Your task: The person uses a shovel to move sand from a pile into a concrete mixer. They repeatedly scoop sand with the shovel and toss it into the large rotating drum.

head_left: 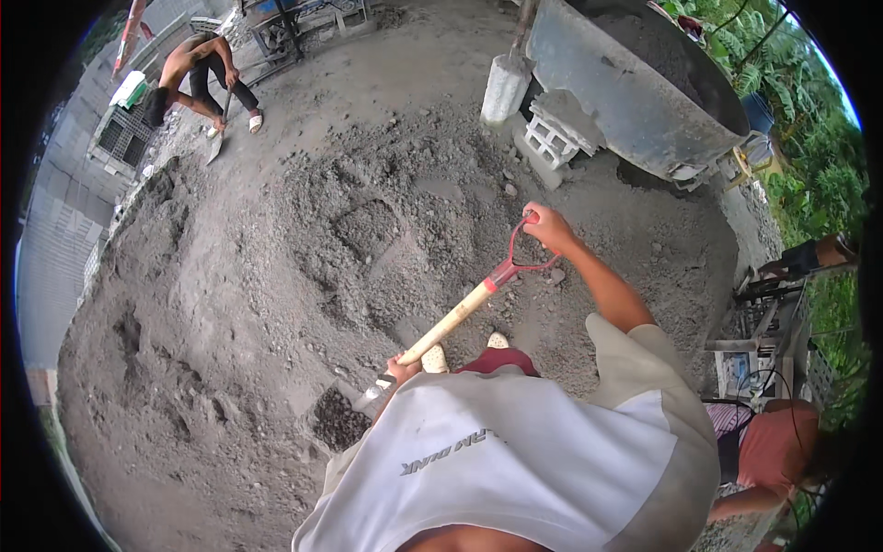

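Head view looks straight down on a person in a white shirt working a shovel (441,329) into a broad heap of grey sand and gravel (303,276) spread over the ground. The right hand (544,225) is closed around the red D-shaped grip at the top of the wooden shaft, arm stretched forward. The left hand (401,368) is wrapped round the lower shaft just above the metal socket; its fingers are partly hidden by the shirt, but they look shut tight on the wood. The blade (338,419) sits low at the person's left side, tilted, carrying a dark load of damp gravel.

By the look of it, the step in hand is lifting a filled scoop clear of the heap. The next move calls for keeping the blade level so the load does not spill, and for the lower hand to take the weight while the upper one steers.

Beyond the heap stands a large grey mixing tub (635,92), tipped on concrete blocks (552,138); grey mix lies inside it, though how full it is cannot be told. A pale sack (506,87) stands upright just beside the blocks. Far off at upper left, another person (198,78) bends over a second shovel.
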A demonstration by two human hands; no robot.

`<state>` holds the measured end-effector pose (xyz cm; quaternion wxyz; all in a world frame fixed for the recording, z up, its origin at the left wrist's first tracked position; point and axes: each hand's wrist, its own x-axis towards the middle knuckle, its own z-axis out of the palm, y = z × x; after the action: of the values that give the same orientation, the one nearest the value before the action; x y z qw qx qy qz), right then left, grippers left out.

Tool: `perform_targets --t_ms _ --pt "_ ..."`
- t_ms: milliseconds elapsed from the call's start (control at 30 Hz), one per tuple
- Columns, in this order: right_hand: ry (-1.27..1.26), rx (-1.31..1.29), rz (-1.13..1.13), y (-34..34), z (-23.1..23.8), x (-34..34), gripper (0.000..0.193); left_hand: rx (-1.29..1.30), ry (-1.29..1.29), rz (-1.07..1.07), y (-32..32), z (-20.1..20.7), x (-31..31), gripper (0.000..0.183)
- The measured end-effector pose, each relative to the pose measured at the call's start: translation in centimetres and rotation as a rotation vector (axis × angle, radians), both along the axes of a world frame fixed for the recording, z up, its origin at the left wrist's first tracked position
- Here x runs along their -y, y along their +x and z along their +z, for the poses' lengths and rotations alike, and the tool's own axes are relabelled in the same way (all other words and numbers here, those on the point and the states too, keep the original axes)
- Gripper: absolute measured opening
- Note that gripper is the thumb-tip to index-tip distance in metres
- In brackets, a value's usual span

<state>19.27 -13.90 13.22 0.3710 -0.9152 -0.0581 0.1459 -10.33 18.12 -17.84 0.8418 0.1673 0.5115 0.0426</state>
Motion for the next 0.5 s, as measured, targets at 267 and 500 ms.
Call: perform_targets --t_ms 267,500 --pt "-0.032 -0.064 0.153 3.0 -0.5 -2.9 0.033 -0.156 -0.120 0.020 -1.2 1.4 -0.4 0.016" --pt "-0.038 -0.140 0.081 4.4 -2.8 6.3 0.034 -0.222 -0.133 -0.119 2.2 1.8 1.7 0.018"
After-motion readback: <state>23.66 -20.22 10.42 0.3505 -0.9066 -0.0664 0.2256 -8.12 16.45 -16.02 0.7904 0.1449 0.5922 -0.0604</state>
